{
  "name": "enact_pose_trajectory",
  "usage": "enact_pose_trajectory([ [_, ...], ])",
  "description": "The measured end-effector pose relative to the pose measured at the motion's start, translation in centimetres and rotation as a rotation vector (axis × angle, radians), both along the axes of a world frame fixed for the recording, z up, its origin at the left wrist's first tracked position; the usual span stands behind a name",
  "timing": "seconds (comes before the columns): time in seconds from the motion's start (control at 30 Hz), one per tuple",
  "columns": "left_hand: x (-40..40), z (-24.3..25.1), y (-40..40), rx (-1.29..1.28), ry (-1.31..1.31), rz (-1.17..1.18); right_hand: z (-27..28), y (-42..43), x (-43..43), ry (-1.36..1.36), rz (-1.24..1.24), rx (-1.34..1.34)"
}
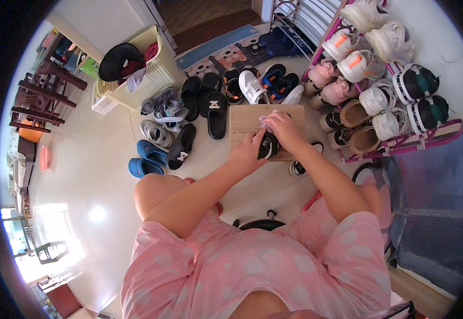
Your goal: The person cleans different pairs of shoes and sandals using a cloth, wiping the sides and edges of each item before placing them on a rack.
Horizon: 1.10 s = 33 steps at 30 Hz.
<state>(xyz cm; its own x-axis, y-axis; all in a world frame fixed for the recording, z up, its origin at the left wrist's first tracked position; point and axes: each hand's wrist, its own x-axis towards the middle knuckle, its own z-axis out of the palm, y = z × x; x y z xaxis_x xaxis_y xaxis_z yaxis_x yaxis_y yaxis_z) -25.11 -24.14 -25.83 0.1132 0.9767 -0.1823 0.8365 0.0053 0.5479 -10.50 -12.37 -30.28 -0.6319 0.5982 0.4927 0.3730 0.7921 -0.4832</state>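
Observation:
A low wooden stool (pixel 247 119) stands in front of me, and a black shoe with white trim (pixel 268 146) is over its top. My left hand (pixel 248 152) is closed around the near-left side of this shoe. Against the shoe's far end, my right hand (pixel 282 129) holds a thin whitish wipe or tissue (pixel 268 121); the fingers of both hands nearly meet there. Part of a dark item shows just behind my right hand. Below the stool's right side, a black and white shoe (pixel 297 168) rests on the floor, partly hidden by my right forearm.
Black slides (pixel 216 119), blue slippers (pixel 145 167), grey sandals (pixel 170 107) and a white sneaker (pixel 252 87) lie left of and behind the stool. A pink metal shoe rack (pixel 427 143) with several shoes stands at the right. A cream plastic basket (pixel 151 79) is at the back left.

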Motion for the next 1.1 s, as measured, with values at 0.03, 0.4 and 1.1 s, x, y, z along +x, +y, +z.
enact_pose_trajectory([
  [0.03, -0.2, -0.1, -0.1, 0.026, -0.046, -0.005, 0.3, 0.0, -0.1, 0.001, 0.011, -0.006],
  [0.4, -0.1, 0.3, 0.0, -0.027, -0.023, 0.041, 1.2, 4.2, 3.8, -0.073, -0.275, -0.047],
  [1.1, 0.2, -0.8, 0.0, -0.030, 0.027, 0.057, 2.6, -3.1, 5.2, -0.330, -0.161, -0.539],
])
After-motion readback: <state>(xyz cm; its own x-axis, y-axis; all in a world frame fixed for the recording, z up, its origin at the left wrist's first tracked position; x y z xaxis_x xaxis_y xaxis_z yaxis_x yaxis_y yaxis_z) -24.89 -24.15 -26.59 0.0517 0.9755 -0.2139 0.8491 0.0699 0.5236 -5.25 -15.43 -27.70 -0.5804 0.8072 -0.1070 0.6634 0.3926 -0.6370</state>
